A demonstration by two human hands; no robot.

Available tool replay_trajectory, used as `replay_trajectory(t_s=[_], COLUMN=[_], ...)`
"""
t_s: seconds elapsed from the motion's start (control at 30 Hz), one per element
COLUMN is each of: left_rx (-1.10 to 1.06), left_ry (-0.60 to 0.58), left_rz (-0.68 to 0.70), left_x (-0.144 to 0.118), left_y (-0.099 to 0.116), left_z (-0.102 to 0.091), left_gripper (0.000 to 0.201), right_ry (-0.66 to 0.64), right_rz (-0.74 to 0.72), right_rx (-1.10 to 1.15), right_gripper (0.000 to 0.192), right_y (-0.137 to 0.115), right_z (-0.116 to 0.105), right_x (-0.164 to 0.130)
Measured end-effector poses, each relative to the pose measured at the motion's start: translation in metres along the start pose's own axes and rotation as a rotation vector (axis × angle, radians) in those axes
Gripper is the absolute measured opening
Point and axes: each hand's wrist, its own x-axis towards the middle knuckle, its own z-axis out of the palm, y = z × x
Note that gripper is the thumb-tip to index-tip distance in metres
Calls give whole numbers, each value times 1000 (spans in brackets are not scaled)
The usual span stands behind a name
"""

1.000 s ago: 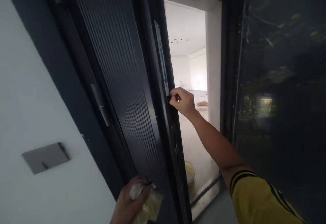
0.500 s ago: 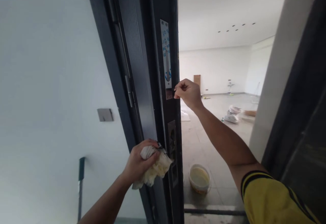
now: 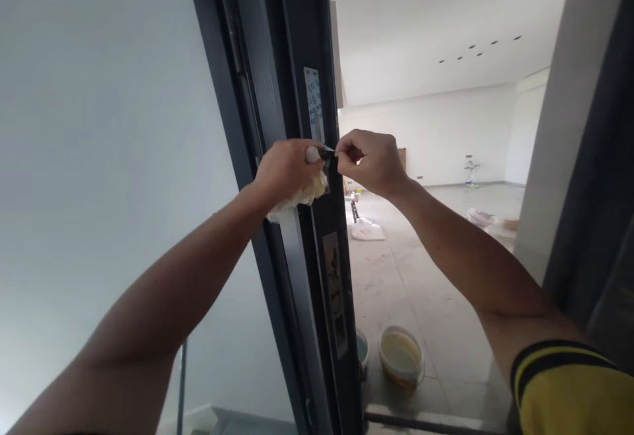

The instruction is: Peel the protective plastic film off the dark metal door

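My left hand is closed around a crumpled, whitish-yellow rag, held against the dark door frame. A small pale and dark tip shows at its thumb side; what it belongs to is unclear. My right hand pinches at the frame's edge, fingertips almost meeting the left hand's. Whatever lies in that pinch is too small to name. Above my left hand runs a metal plate with blue-printed film, its lower part covered by that hand. Further down the frame sits a lock plate with cut-outs.
Through the doorway, a bucket stands on the floor just inside, and a second bucket is partly hidden by the frame. Plastic sheeting lies beyond. A pale wall borders the frame on the left, with a thin pole against it.
My left hand has risen with the rag from beside the lock plate to the upper plate's lower end, meeting my right hand. My right hand stays at the frame's edge; the view has shifted.
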Motion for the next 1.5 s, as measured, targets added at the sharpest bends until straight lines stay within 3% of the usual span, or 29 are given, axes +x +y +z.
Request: replay_trajectory(t_s=[0.07, 0.23, 0.33, 0.43, 0.67, 0.9, 1.13, 1.27, 1.5], left_rx=[-55, -310, -438, -513, -855, -853, -857, -832, -825], left_ry=[49, 107, 51, 34, 71, 51, 15, -6, -16], left_rz=[33, 123, -30, -167, -339, -359, -350, -368, -349], left_x=[10, 6, 5, 8, 9, 10, 9, 10, 12], left_y=[-1, -10, -12, -14, -26, -26, -29, -30, -30], left_z=[-3, -5, 1, 10, 23, 23, 22, 20, 18], left_gripper=[21, 15, 21, 27, 23, 24, 28, 30, 27], right_ry=[-17, -173, -271, -241, -184, -177, -7, -110, -248], right_rz=[10, 98, 112, 164, 115, -36, 126, 89, -40], right_rx=[28, -180, -382, -500, -664, -739, -581, -540, -689], right_gripper=[15, 15, 16, 20, 23, 19, 17, 19, 25], right_y=[6, 40, 47, 45, 43, 50, 55, 51, 47], right_z=[0, 24, 47, 63, 73, 78, 72, 65, 66], right_x=[-6, -46, -66, -74, -73, -70, -66, -69, -69])
